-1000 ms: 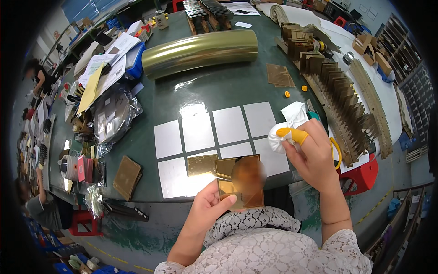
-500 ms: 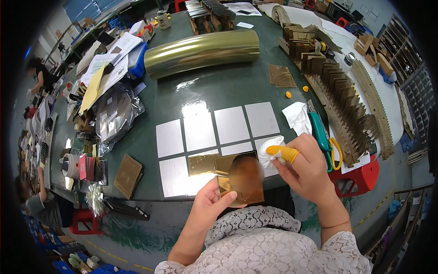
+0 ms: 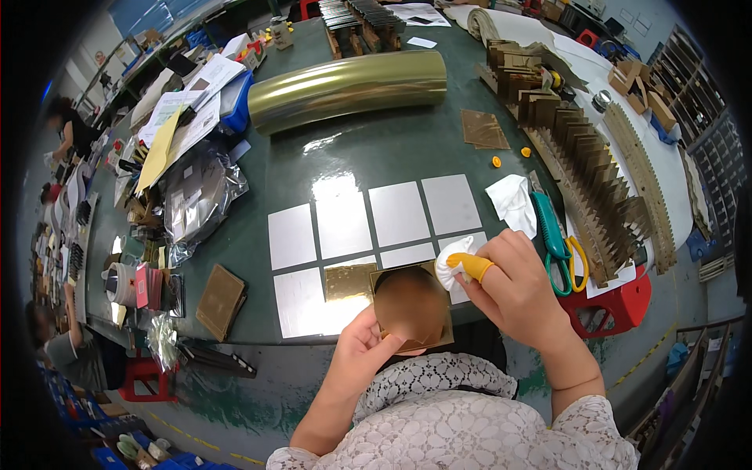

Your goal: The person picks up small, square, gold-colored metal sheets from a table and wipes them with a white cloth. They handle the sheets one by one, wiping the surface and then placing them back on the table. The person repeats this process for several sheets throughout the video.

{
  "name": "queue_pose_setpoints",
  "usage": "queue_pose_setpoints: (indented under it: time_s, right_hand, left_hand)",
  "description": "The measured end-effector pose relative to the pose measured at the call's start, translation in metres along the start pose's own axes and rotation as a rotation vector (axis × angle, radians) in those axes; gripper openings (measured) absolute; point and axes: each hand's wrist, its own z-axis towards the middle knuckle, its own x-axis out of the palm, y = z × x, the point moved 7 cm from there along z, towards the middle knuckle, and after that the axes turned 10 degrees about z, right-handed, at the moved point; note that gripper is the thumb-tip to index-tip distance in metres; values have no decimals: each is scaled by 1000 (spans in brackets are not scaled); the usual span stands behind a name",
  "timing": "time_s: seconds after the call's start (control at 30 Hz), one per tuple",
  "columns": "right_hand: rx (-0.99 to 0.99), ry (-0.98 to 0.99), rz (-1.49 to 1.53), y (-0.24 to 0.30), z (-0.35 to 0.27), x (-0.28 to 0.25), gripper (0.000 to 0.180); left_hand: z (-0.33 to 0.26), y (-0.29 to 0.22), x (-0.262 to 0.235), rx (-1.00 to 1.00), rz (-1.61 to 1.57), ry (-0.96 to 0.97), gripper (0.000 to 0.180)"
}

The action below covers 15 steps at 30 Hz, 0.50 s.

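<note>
My left hand (image 3: 360, 351) grips the lower left corner of a shiny gold plate (image 3: 413, 309), thumb on its face. The plate is tilted up over the table's near edge and mirrors what is above it. In my right hand (image 3: 517, 291) is a bunched white cloth (image 3: 451, 266), held at the plate's upper right edge. A yellow finger cot (image 3: 472, 265) covers one finger of that hand. Beyond the plate several pale grey rectangular sheets (image 3: 399, 211) lie in rows. Another gold plate (image 3: 349, 282) rests among the front ones, partly behind the held plate.
On the right lie a second white cloth (image 3: 513, 202), green-handled scissors (image 3: 554, 231) and toothed racks of brown plates (image 3: 595, 176). A large gold film roll (image 3: 348, 90) crosses the far side. Stacked brown plates (image 3: 219, 301) and a clear plastic bag (image 3: 205, 200) sit left. A red stool (image 3: 615, 305) stands right.
My right hand and its cloth have shifted slightly left and down along the plate's upper right edge. The left hand keeps its hold, and the plate's tilt has changed a little.
</note>
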Motion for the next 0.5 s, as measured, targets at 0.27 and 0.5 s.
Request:
queue_pose_setpoints:
  time_s: [0.27,0.5]
  right_hand:
    - [85,-56,-36,-10,-5,-13,20]
    - [150,-92,-24,-17,-10,-17,21]
  left_hand:
    - [1,0,-4,11,14,-13,38]
    - [0,3,-7,15,-1,-36,38]
